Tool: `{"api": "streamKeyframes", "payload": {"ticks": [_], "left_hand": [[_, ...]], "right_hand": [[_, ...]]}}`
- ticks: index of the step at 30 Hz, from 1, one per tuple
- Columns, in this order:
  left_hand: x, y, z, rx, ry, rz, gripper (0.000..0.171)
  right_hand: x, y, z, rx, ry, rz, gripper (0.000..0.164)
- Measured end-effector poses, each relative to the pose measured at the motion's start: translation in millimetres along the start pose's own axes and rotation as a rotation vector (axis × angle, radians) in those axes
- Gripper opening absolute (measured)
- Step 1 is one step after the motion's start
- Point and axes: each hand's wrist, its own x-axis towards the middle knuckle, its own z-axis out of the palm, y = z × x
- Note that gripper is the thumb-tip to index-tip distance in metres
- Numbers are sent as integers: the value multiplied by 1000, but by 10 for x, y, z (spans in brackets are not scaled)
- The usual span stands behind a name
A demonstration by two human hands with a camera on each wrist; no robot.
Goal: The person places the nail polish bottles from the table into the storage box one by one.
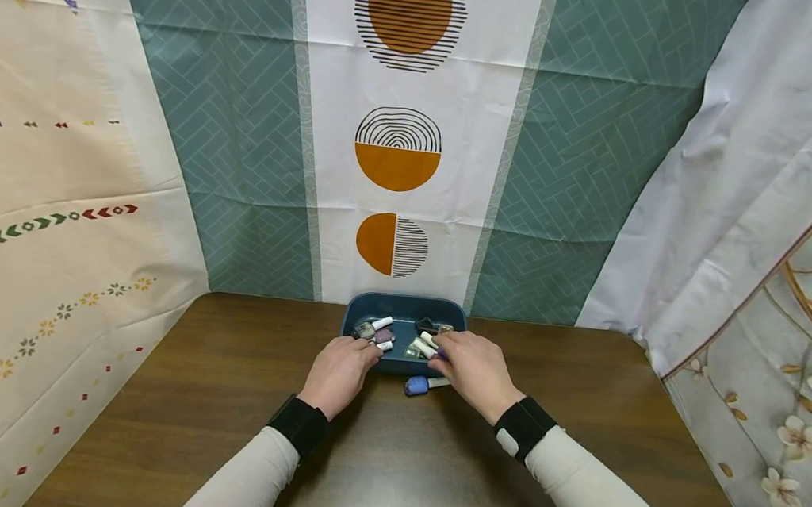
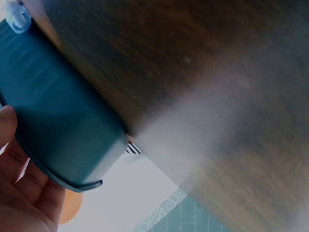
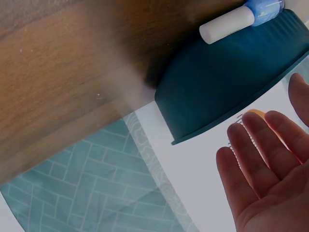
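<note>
A dark teal bin (image 1: 402,367) holds several small nail polish bottles, some with white caps (image 1: 382,323). My left hand (image 1: 341,372) reaches over its left front rim, fingertips right at a white-capped bottle (image 1: 385,346). In the left wrist view the thumb (image 2: 7,123) overlaps the rim and the fingertips run out of frame; I cannot tell whether they pinch the bottle. My right hand (image 1: 475,370) is over the bin's right side, close to a purple bottle (image 1: 443,353). The right wrist view shows its fingers (image 3: 260,145) extended, thumb apart, nothing between them.
A blue nail polish bottle (image 1: 417,385) with a white cap lies on the brown wooden table (image 1: 390,459), in front of the bin. Behind the bin, a patterned cloth (image 1: 410,198) hangs at the table's back edge. More cloths hang at both sides.
</note>
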Motion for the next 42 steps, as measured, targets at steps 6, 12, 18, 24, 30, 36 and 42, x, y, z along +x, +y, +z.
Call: {"api": "streamKeyframes", "payload": {"ticks": [6, 12, 18, 24, 30, 36, 42], "left_hand": [[-5, -6, -4, 15, 21, 19, 7], [-2, -17, 9, 21, 23, 22, 7], [8, -11, -7, -2, 12, 7, 8], [8, -13, -5, 13, 5, 5, 8], [5, -4, -7, 14, -3, 0, 9], [3, 9, -19, 7, 9, 6, 8], [1, 22, -24, 13, 0, 0, 8]], "right_hand": [[-39, -51, -21, 8, 12, -10, 42], [-92, -94, -45, -11, 9, -23, 44], [-145, -119, -56, -43, 49, -76, 43], [-196, -137, -37, -43, 68, -98, 45], [-268, -161, -8, -44, 65, -130, 43], [-333, -188, 44, -46, 44, -174, 42], [-395, -186, 126, -37, 4, -204, 42]]}}
